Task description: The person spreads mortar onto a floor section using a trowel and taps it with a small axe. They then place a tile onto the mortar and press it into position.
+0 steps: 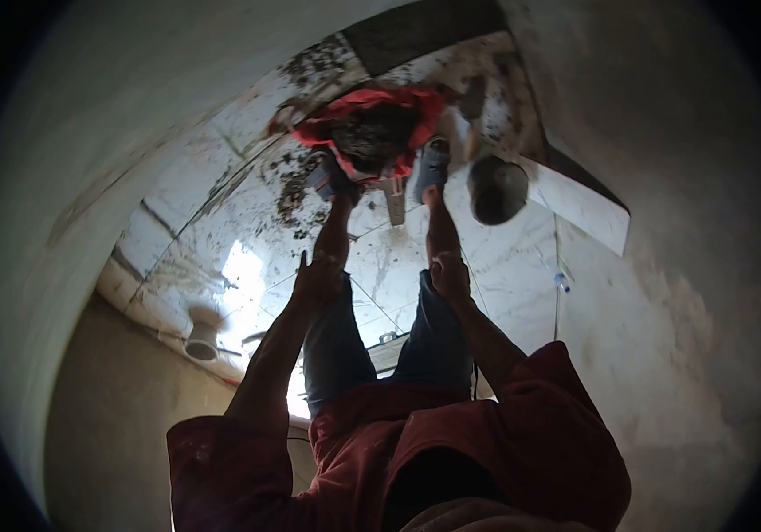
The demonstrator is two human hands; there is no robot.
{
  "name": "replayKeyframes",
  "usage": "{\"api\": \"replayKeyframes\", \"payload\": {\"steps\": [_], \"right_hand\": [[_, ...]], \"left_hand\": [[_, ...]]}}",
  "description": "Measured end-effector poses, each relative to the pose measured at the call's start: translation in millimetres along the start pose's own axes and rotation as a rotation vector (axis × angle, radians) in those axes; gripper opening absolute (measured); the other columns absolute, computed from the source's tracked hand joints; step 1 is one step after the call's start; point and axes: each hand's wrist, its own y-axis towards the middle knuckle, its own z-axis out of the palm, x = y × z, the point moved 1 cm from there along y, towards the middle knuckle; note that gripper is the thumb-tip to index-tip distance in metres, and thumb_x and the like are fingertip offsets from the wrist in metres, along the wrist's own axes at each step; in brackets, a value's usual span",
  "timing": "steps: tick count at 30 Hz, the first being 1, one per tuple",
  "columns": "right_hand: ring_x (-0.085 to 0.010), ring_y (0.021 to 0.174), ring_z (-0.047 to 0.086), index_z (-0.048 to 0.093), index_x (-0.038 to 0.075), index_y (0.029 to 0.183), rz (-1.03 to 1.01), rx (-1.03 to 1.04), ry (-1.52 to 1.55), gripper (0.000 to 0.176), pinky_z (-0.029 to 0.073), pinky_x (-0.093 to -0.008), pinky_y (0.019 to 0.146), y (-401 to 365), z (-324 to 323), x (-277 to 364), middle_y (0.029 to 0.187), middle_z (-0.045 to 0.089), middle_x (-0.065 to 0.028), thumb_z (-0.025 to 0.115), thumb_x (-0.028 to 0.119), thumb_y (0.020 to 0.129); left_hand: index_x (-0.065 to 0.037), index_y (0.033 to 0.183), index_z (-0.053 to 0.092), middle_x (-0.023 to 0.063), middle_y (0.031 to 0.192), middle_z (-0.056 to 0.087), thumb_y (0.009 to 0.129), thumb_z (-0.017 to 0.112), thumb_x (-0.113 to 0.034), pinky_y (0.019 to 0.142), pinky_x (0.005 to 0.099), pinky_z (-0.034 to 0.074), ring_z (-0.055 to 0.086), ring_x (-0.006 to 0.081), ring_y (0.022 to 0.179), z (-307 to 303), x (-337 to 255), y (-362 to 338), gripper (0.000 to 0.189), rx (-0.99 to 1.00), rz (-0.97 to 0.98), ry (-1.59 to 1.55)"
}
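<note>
My left hand (319, 278) rests at the lower edge of the left trouser leg (338, 341), around the knee, with one digit sticking out to the side. Against the other knee lies my right hand (450, 275), at the hem of the right trouser leg (423, 346); its fingers are too dark to make out clearly. Neither hand shows a tool. Beyond them, between my shoes, a red sack or cloth (429, 102) is spread on the floor with a dark, crumbly heap (373, 133) on it. A flat strip (395, 202) lies just in front of the heap.
A dark bucket (498, 191) stands right of my right foot, beside a white tile piece (580, 206). Dark crumbs (292, 191) litter the tiled floor (380, 257). A small pale container (201, 342) is at the left. Bare walls (691, 266) rise close on both sides.
</note>
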Motion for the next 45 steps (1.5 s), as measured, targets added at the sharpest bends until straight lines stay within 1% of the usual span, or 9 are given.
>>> {"api": "replayKeyframes", "payload": {"steps": [5,13,20,24,26,35,40,41,45], "right_hand": [[-0.0316,0.104,0.051,0.054,0.004,0.107,0.146,-0.282,0.332,0.035,0.04,-0.0377,0.091,-37.9,-41.2,-82.9,0.106,0.055,-0.0162,0.06,0.016,0.074],[-0.0348,0.116,0.041,0.034,0.003,0.13,0.443,-0.642,-0.172,0.064,0.038,-0.0432,0.094,-8.1,-224.5,-345.0,0.125,0.042,-0.0187,0.06,0.021,0.074],[-0.0375,0.102,0.052,0.042,0.002,0.121,0.427,-0.631,-0.293,0.057,0.043,-0.0444,0.085,44.4,-296.2,-373.0,0.116,0.049,-0.0221,0.052,0.003,0.065],[-0.0392,0.101,0.051,0.043,0.002,0.119,0.35,-0.738,-0.233,0.059,0.042,-0.0444,0.087,52.9,-290.8,-370.3,0.112,0.05,-0.0218,0.053,0.001,0.061],[-0.0395,0.099,0.051,0.044,0.002,0.117,0.293,-0.832,-0.239,0.06,0.042,-0.046,0.085,53.6,-285.3,-373.3,0.108,0.052,-0.0214,0.054,-0.001,0.059],[-0.0394,0.1,0.048,0.043,0.0,0.115,0.25,-0.992,-0.252,0.059,0.04,-0.0488,0.084,57.4,-271.7,-381.7,0.104,0.051,-0.0217,0.052,0.0,0.057],[-0.0349,0.093,0.053,0.047,0.004,0.113,0.423,-0.652,-0.25,0.052,0.043,-0.0442,0.08,51.7,-256.5,-411.3,0.099,0.057,-0.0172,0.066,0.028,0.071],[-0.0345,0.088,0.057,0.053,0.009,0.108,0.235,-0.642,-0.042,0.041,0.045,-0.043,0.077,51.8,-246.8,-422.6,0.095,0.061,-0.0165,0.064,0.03,0.074],[-0.0364,0.081,0.06,0.058,0.012,0.101,0.367,-0.251,-0.078,0.033,0.047,-0.0461,0.071,33.3,-239.3,-381.5,0.087,0.063,-0.0178,0.057,0.037,0.079]], "left_hand": [[-0.011,0.107,0.057,0.0116,0.117,0.054,0.084,0.043,-0.033,0.098,0.0598,0.023,0.048,0.0298,0.113,-7.3,-26.3,3.5,0.035,0.03,-0.141,0.07],[-0.007,0.1,0.055,0.0149,0.099,0.056,0.083,0.045,-0.027,0.093,0.0554,0.031,0.051,0.0318,0.103,7.3,-82.2,27.4,0.028,0.08,-0.134,0.196],[-0.003,0.097,0.056,0.0206,0.096,0.059,0.085,0.04,-0.024,0.083,0.0452,0.042,0.057,0.0327,0.092,82.8,-78.1,35.1,0.029,0.211,-0.168,0.343],[-0.006,0.101,0.056,0.0171,0.094,0.061,0.084,0.04,-0.021,0.078,0.0498,0.041,0.06,0.03,0.085,34.1,-147.0,61.4,0.028,0.469,-0.246,0.363],[-0.008,0.097,0.057,0.0119,0.087,0.062,0.083,0.042,-0.022,0.073,0.0493,0.043,0.061,0.0272,0.079,46.1,-154.4,66.2,0.024,0.559,-0.058,0.393],[-0.008,0.091,0.055,0.0115,0.079,0.061,0.082,0.05,-0.027,0.063,0.0419,0.048,0.062,0.0272,0.072,74.6,-223.4,79.2,0.022,0.389,0.168,0.172],[-0.007,0.099,0.055,0.0135,0.086,0.061,0.083,0.048,-0.026,0.067,0.044,0.048,0.062,0.0292,0.076,73.8,-227.7,80.6,0.027,0.442,0.112,0.084],[-0.007,0.099,0.055,0.0135,0.086,0.061,0.083,0.048,-0.026,0.067,0.044,0.048,0.062,0.0292,0.076,72.1,-225.3,78.0,0.027,0.434,0.093,0.078],[-0.007,0.09,0.056,0.0118,0.079,0.061,0.081,0.048,-0.023,0.066,0.0447,0.049,0.062,0.0277,0.074,65.1,-202.5,65.2,0.021,0.314,0.004,0.033]]}}
